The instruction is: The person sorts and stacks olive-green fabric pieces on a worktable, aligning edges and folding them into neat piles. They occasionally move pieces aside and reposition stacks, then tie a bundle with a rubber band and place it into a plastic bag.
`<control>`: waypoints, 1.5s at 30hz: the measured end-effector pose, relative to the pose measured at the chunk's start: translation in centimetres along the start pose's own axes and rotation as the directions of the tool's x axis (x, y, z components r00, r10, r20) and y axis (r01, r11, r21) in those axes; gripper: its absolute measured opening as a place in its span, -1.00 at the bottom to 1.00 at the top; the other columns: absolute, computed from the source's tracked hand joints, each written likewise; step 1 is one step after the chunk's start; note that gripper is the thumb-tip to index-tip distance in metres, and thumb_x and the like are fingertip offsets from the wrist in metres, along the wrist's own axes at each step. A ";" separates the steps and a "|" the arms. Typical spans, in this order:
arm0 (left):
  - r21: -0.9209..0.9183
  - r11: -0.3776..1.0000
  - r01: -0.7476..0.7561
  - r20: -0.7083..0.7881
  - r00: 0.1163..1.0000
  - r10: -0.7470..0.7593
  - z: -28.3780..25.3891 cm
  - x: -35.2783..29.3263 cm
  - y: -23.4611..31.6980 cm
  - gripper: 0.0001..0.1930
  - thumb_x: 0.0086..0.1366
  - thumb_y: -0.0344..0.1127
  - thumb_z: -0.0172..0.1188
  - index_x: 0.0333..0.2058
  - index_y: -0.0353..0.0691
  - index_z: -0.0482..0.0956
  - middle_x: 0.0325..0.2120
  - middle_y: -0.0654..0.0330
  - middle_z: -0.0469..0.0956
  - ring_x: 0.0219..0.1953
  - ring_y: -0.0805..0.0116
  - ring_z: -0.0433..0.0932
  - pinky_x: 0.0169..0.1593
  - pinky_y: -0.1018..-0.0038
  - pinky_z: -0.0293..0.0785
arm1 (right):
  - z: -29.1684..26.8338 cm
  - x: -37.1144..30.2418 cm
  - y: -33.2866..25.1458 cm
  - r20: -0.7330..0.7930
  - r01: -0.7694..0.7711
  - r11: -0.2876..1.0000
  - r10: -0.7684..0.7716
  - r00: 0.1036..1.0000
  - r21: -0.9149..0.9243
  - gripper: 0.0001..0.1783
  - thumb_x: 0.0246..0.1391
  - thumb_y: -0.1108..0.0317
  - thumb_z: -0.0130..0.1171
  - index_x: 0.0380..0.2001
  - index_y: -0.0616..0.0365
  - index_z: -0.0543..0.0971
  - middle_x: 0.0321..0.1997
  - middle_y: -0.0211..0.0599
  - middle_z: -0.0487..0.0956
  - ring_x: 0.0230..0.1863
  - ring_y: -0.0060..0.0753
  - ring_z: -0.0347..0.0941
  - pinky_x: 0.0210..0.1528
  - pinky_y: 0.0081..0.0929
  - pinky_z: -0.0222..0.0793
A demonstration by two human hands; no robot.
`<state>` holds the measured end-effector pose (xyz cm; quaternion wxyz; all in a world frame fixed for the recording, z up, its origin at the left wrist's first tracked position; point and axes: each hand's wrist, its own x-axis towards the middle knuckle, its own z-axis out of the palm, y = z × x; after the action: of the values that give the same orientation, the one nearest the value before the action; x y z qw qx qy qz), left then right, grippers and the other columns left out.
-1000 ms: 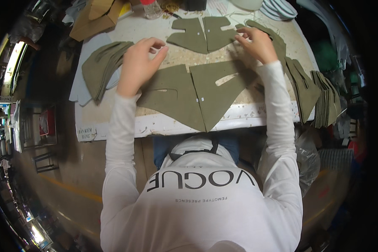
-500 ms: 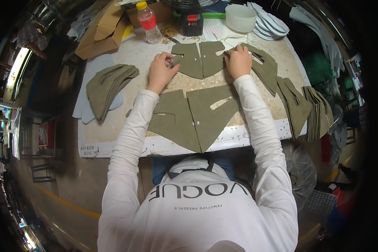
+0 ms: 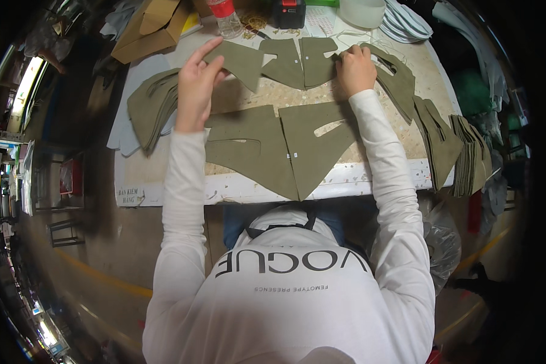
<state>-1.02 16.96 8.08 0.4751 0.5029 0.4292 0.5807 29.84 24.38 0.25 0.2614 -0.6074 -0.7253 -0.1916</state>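
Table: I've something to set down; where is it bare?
Bare: a strip between upper panels and lower panels; a patch between right sleeve and right stacks; another below left stack. Crowded: around box, bottle and tub.

On the surface [image 3: 312, 97], two front cloths [image 3: 267, 145] lie side by side. Two back cloths [image 3: 288, 62] lie behind them, with a side cloth [image 3: 244, 62] at left. A bottle [image 3: 227, 21] stands right of a box [image 3: 145, 35].

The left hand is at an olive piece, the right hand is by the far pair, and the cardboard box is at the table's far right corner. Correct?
One slip: the cardboard box is at the table's far left corner, as the head view shows. The rest stands.
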 end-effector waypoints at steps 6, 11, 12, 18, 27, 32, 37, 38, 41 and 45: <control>-0.103 0.969 0.226 0.063 0.973 -0.221 3.0 -13.6 -0.9 -0.42 0.30 -0.53 0.21 0.27 -0.39 0.28 -0.21 0.25 0.53 -0.33 0.67 0.51 -0.20 0.65 0.47 | -1.4 1.4 -1.1 -0.177 0.034 0.856 0.068 0.982 0.516 -0.78 0.11 0.27 0.27 -0.26 0.18 0.57 -0.56 -0.20 0.61 -0.63 -0.23 0.52 -0.43 -0.28 0.48; 0.286 0.943 0.170 0.009 0.984 -0.179 3.6 -17.5 -4.1 -0.47 0.24 -0.56 0.26 0.20 -0.34 0.42 -0.27 0.28 0.39 -0.44 0.67 0.41 -0.36 0.72 0.35 | -4.9 2.6 -2.9 -0.171 0.043 0.783 0.082 0.982 0.620 -0.78 0.12 0.33 0.28 -0.19 0.18 0.57 -0.44 -0.18 0.66 -0.50 -0.32 0.60 -0.42 -0.47 0.45; 0.302 0.942 0.148 -0.028 0.989 -0.146 3.7 -18.0 -4.6 -0.48 0.23 -0.57 0.26 0.19 -0.33 0.44 -0.29 0.28 0.37 -0.45 0.67 0.39 -0.39 0.73 0.33 | -5.7 2.4 -3.3 -0.147 0.015 0.738 0.115 0.982 0.675 -0.79 0.10 0.37 0.28 -0.23 0.23 0.58 -0.40 -0.09 0.66 -0.41 -0.21 0.63 -0.35 -0.41 0.48; 0.268 0.955 0.125 -0.147 0.985 -0.087 4.0 -19.8 -5.2 -0.44 0.19 -0.68 0.24 0.19 -0.37 0.42 -0.22 0.23 0.35 -0.40 0.63 0.43 -0.40 0.73 0.38 | -10.6 -3.3 -3.7 0.241 -0.334 0.441 0.255 0.937 0.833 -0.71 0.14 0.28 0.28 -0.09 0.11 0.57 -0.63 -0.44 0.53 -0.64 -0.70 0.39 -0.57 -0.59 0.36; 0.184 0.968 0.173 -0.116 0.981 -0.153 4.7 -19.8 -4.6 -0.46 0.17 -0.72 0.22 0.16 -0.43 0.40 -0.02 0.11 0.35 -0.26 0.54 0.56 -0.29 0.66 0.59 | -12.3 -14.9 -5.3 0.528 -0.540 0.280 0.125 0.840 0.793 -0.46 0.06 0.60 0.23 0.16 0.12 0.52 -0.22 -0.42 0.50 -0.40 -0.75 0.32 -0.37 -0.76 0.29; 0.256 0.945 0.206 -0.122 0.976 -0.180 5.0 -20.5 -4.1 -0.44 0.15 -0.70 0.25 0.16 -0.43 0.41 0.04 0.06 0.35 -0.27 0.52 0.58 -0.29 0.64 0.63 | -13.6 -16.9 -5.5 0.609 -0.624 0.211 0.139 0.781 0.752 -0.47 0.03 0.64 0.24 0.12 0.17 0.56 -0.32 -0.50 0.34 -0.39 -0.72 0.27 -0.35 -0.77 0.25; 0.277 0.940 0.200 -0.109 0.978 -0.176 4.7 -20.5 -4.0 -0.42 0.12 -0.70 0.26 0.16 -0.41 0.42 0.06 0.04 0.35 -0.30 0.51 0.59 -0.33 0.63 0.65 | -13.9 -17.2 -5.7 0.595 -0.603 0.258 0.118 0.795 0.755 -0.47 0.03 0.64 0.24 0.13 0.15 0.56 -0.32 -0.50 0.34 -0.37 -0.72 0.26 -0.35 -0.77 0.25; 0.292 0.934 0.206 -0.100 0.978 -0.184 4.7 -20.5 -3.9 -0.42 0.11 -0.70 0.27 0.16 -0.40 0.43 0.08 0.04 0.33 -0.29 0.50 0.59 -0.32 0.62 0.65 | -13.9 -17.2 -5.7 0.599 -0.606 0.259 0.114 0.793 0.752 -0.46 0.03 0.64 0.24 0.13 0.14 0.56 -0.32 -0.50 0.34 -0.37 -0.71 0.26 -0.35 -0.77 0.25; 0.357 0.914 0.190 -0.083 0.982 -0.172 4.7 -20.2 -3.5 -0.44 0.12 -0.66 0.30 0.15 -0.37 0.46 0.03 0.04 0.38 -0.33 0.51 0.59 -0.34 0.63 0.64 | -14.2 -17.3 -5.8 0.605 -0.611 0.253 0.111 0.788 0.750 -0.47 0.02 0.64 0.25 0.12 0.14 0.57 -0.34 -0.50 0.33 -0.37 -0.71 0.26 -0.35 -0.76 0.25; 0.484 0.794 0.369 -0.051 0.917 -0.395 3.8 -19.6 -1.6 -0.54 0.19 -0.45 0.33 0.10 -0.25 0.54 -0.48 0.19 0.53 -0.62 0.59 0.50 -0.52 0.64 0.47 | -14.2 -17.3 -6.2 0.604 -0.614 0.258 0.130 0.787 0.746 -0.46 0.00 0.63 0.26 0.11 0.10 0.58 -0.36 -0.46 0.32 -0.39 -0.68 0.27 -0.36 -0.74 0.26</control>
<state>3.83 -1.93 3.53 0.4526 0.5235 0.6404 0.3333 28.00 1.19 1.12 0.4276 -0.5359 -0.5688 0.4543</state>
